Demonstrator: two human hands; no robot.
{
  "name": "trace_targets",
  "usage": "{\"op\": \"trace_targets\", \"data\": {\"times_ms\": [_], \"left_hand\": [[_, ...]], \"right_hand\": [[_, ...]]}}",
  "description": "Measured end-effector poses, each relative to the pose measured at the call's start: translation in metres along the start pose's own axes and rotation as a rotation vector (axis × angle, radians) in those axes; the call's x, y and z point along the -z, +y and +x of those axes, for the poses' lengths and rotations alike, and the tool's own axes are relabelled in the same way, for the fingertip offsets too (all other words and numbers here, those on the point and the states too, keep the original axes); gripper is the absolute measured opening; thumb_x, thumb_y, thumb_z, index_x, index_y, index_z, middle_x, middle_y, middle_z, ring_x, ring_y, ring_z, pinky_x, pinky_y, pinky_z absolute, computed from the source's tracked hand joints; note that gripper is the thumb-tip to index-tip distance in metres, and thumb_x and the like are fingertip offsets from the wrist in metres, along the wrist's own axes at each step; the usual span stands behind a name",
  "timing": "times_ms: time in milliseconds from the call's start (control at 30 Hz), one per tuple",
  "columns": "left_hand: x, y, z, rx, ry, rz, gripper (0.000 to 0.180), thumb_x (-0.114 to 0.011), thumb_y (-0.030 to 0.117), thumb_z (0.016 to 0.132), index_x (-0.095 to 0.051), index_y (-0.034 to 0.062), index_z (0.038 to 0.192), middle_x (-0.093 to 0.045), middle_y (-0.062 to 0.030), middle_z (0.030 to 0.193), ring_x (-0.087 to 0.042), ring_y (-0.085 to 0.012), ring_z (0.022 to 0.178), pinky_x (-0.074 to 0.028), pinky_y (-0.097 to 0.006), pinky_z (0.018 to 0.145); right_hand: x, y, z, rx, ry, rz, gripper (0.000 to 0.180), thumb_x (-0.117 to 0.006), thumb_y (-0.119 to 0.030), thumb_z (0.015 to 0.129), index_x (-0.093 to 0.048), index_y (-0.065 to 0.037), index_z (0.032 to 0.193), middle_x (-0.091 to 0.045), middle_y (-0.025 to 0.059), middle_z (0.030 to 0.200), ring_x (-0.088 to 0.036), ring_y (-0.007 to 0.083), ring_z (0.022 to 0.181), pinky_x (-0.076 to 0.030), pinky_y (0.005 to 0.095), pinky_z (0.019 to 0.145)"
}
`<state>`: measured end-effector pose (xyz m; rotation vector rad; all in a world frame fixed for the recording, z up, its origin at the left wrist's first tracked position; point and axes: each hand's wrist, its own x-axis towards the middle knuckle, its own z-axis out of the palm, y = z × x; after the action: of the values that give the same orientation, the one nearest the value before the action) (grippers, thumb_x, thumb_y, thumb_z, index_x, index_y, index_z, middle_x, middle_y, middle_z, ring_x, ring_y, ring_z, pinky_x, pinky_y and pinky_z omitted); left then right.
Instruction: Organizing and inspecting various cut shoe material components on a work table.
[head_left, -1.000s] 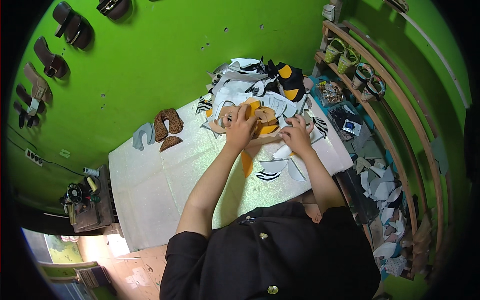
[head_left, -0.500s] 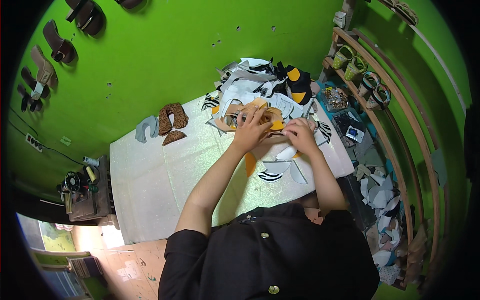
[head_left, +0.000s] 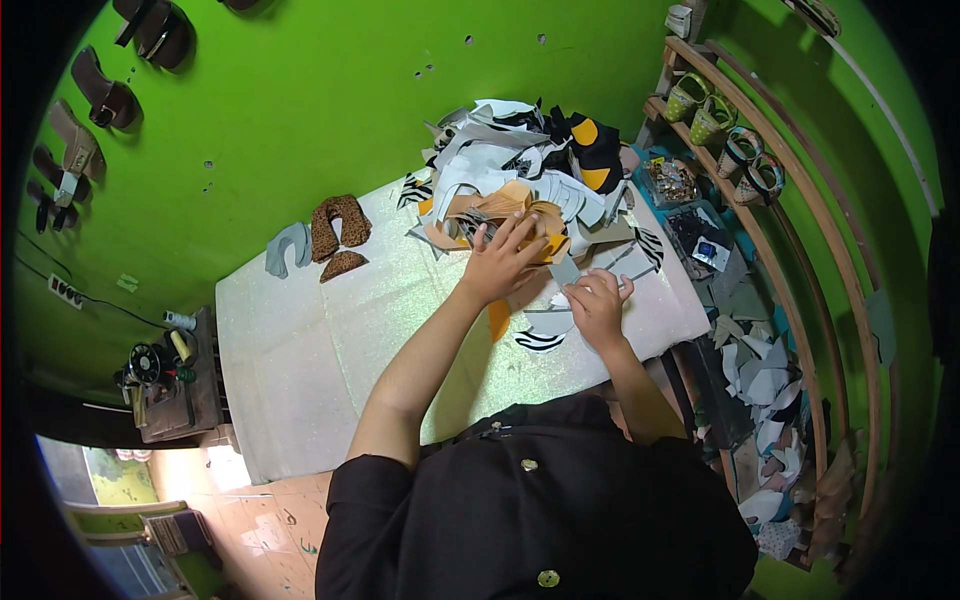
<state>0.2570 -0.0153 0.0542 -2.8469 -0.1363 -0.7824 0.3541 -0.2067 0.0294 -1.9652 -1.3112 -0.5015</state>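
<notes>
We find a grey piece [head_left: 565, 271] between ten and eleven o'clock of the right hand [head_left: 600, 308], whose fingers pinch its near end. At ten o'clock, the left hand [head_left: 497, 268] spreads over tan pieces [head_left: 512, 196]; whether its fingers grip, we cannot tell. Hard tugging could, we judge, topple the scrap heap [head_left: 490, 165] beyond, at twelve.

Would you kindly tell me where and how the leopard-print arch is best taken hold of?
Probably by the right leg of the arch, its outer edge pinched between thumb and fingers, coming from the right. It lies flat, the grey arch crowds its left side and the half-moon its open end; the left hand is on the freer right.
</notes>
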Motion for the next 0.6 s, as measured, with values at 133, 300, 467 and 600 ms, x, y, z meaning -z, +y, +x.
{"op": "trace_targets", "data": {"times_ms": [133,300,467,600], "left_hand": [[-0.002,0.008,-0.004,-0.007,0.086,-0.168,0.044,-0.068,0.045,0.073,-0.058,0.033,0.114,-0.04,0.0008,0.139,-0.031,-0.0174,0.13,-0.009,-0.05,0.101],[-0.005,0.037,-0.032,-0.096,0.071,-0.188,0.035,-0.071,0.026,0.065,-0.067,0.029,0.099,-0.055,0.0011,0.118,-0.045,-0.0187,0.114,-0.023,-0.047,0.095],[0.013,0.053,-0.072,0.097,0.105,-0.405,0.037,-0.069,0.012,0.061,-0.069,0.0251,0.095,-0.053,0.0017,0.089,-0.049,-0.0196,0.091,-0.034,-0.036,0.076],[0.032,0.063,-0.076,0.107,0.164,-0.335,0.036,-0.069,0.014,0.061,-0.069,0.0256,0.095,-0.051,0.0023,0.087,-0.048,-0.0186,0.089,-0.031,-0.037,0.077]], "right_hand": [[0.0,-0.011,0.001,0.055,0.072,-0.001,0.004,-0.068,-0.013,0.073,-0.068,-0.017,0.074,-0.058,-0.005,0.08,-0.053,0.0186,0.095,-0.021,0.044,0.09],[0.006,-0.028,-0.005,-0.076,0.043,0.241,0.005,-0.065,-0.018,0.078,-0.066,-0.013,0.079,-0.059,-0.0003,0.082,-0.055,0.0187,0.093,-0.023,0.0388,0.089],[-0.018,-0.015,-0.014,-0.718,-0.1,0.567,0.024,-0.056,-0.026,0.088,-0.062,-0.007,0.103,-0.062,0.0027,0.09,-0.056,0.016,0.089,-0.032,0.0331,0.087],[-0.035,-0.018,-0.008,-1.077,-0.386,1.118,0.037,-0.054,-0.029,0.092,-0.059,0.004,0.107,-0.063,0.0038,0.095,-0.057,0.0136,0.087,-0.044,0.0258,0.078]]}}
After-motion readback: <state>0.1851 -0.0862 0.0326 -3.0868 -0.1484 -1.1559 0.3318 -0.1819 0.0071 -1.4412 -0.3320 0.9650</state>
